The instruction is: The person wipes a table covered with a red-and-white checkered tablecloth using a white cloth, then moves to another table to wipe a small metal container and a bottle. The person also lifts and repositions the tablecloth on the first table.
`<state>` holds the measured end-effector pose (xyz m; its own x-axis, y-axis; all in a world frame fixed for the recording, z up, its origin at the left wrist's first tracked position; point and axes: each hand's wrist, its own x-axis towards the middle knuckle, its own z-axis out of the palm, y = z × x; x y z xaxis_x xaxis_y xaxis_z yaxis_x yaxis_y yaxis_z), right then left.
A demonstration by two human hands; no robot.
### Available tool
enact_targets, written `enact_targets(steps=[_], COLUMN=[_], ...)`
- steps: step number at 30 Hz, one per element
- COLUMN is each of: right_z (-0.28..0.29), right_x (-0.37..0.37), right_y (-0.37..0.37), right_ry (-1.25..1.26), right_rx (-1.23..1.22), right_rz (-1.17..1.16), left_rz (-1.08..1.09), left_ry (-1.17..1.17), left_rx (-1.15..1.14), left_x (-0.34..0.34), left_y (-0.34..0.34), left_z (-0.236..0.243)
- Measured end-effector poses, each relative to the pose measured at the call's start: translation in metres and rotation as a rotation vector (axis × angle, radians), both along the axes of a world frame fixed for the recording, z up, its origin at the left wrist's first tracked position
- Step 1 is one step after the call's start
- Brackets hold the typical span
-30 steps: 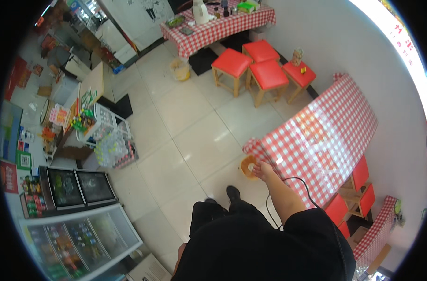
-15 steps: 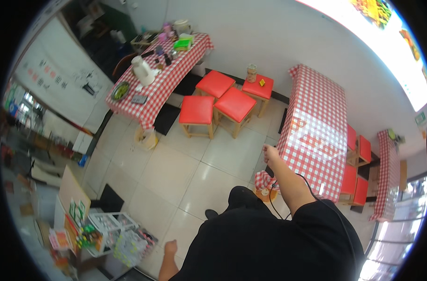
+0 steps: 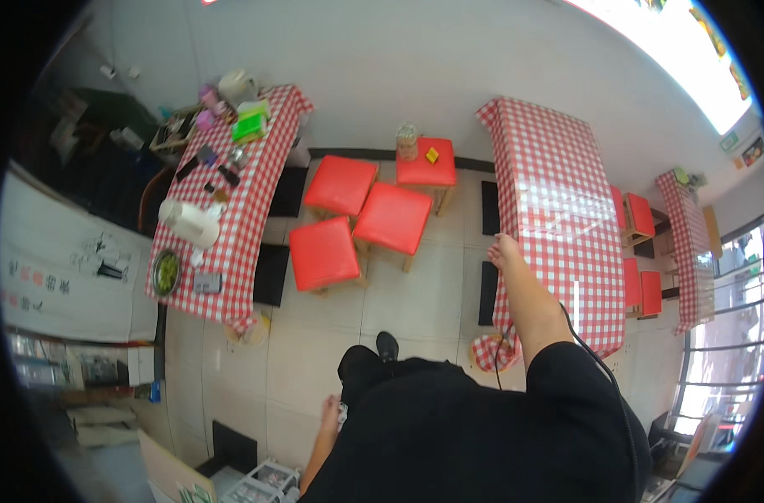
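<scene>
My right hand point(image 3: 504, 251) is stretched forward beside the left edge of a table point(image 3: 545, 151) with a red-and-white checked cloth. Its fingers are curled in, and the palm is out of sight. Low at my left thigh is my left hand point(image 3: 331, 411), fingers closed. A small white patterned thing point(image 3: 342, 416) shows at those fingers, too small to name. A dark cable point(image 3: 595, 356) runs along my right arm, and a black shoe point(image 3: 387, 346) is ahead of my body.
Red-topped stools point(image 3: 323, 253) stand between two tables; one carries a jar point(image 3: 407, 142) and a yellow object point(image 3: 432, 156). The left checked table point(image 3: 239, 226) holds a white jug point(image 3: 189, 223), a bowl of greens point(image 3: 165, 272) and a green packet point(image 3: 249, 127). A white rack point(image 3: 269, 478) stands low left.
My view has turned, and the stools and tables now stand straighter before me. A foot has come forward. My left hand has moved up to my thigh; my right arm stays stretched out.
</scene>
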<state>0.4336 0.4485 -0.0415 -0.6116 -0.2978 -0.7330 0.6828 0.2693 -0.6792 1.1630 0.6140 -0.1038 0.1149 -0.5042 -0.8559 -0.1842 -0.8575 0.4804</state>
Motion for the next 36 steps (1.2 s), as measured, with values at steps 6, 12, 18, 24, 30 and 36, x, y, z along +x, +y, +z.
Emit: enact_targets(steps=[6,12,18,24,30,36], right_z=[0.059,0.11,0.075,-0.056,-0.178,-0.286], right_x=[-0.059,-0.171,-0.241,-0.24,-0.225,-0.243], right_y=[-0.118,-0.161,-0.187,-0.297,-0.472,-0.555], right_ry=[0.086,0.617,0.794,0.876,1.058,1.22], right_rx=[-0.108,0.278,0.691,0.614,0.617,0.373], right_rz=[0.103,0.479,0.784,1.01,1.47,1.874], left_rz=[-0.22,-0.592,-0.456,-0.622,-0.552,-0.554], left_ry=[0.454,0.151,0.023,0.114,0.108,0.151], left_rx=[0.237,0.02,-0.295,-0.389,-0.514,-0.666], left_x=[-0.102,-0.173,-0.336,-0.524,-0.656,-0.749], left_y=[-0.163,-0.375,-0.566,-0.655,-0.724,-0.789], left_z=[0.052,0.016,-0.028,0.018,-0.058,-0.167])
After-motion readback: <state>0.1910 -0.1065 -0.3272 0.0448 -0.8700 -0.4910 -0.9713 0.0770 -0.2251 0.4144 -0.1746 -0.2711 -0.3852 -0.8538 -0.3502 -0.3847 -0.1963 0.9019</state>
